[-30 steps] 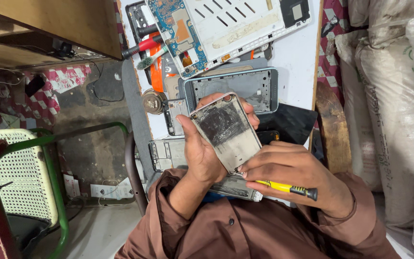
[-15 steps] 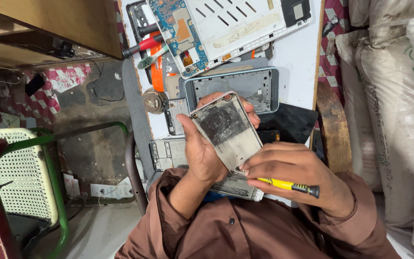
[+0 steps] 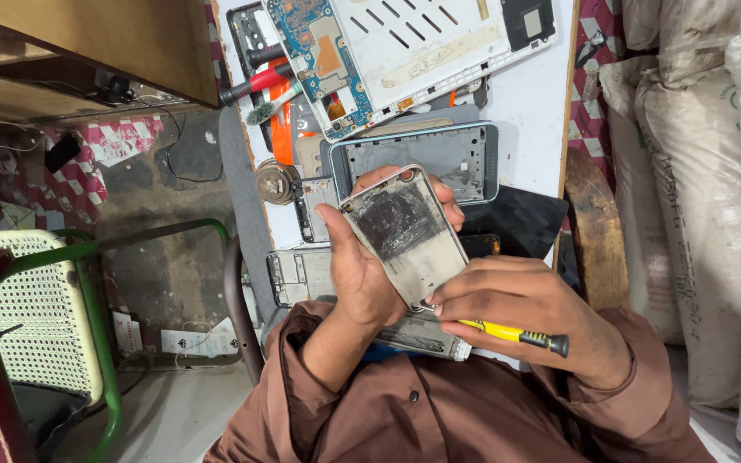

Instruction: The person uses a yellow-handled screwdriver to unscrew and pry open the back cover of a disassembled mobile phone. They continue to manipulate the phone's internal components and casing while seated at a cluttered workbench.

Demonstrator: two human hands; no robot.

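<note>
My left hand (image 3: 362,274) grips an opened phone frame (image 3: 406,230), a silver shell with a dark smeared patch inside, held tilted above the white worktable (image 3: 529,103). My right hand (image 3: 525,313) holds a yellow-handled screwdriver (image 3: 512,333) with a black end cap. Its fingertips rest at the lower corner of the phone frame; the screwdriver's tip is hidden under the fingers. Both brown sleeves fill the bottom of the view.
On the table lie a grey phone housing (image 3: 460,154), a large white panel with a blue circuit board (image 3: 388,51), a red-handled tool (image 3: 255,83), a black screen (image 3: 521,219) and other phone parts. White sacks (image 3: 696,171) stand right; a green-framed chair (image 3: 53,309) stands left.
</note>
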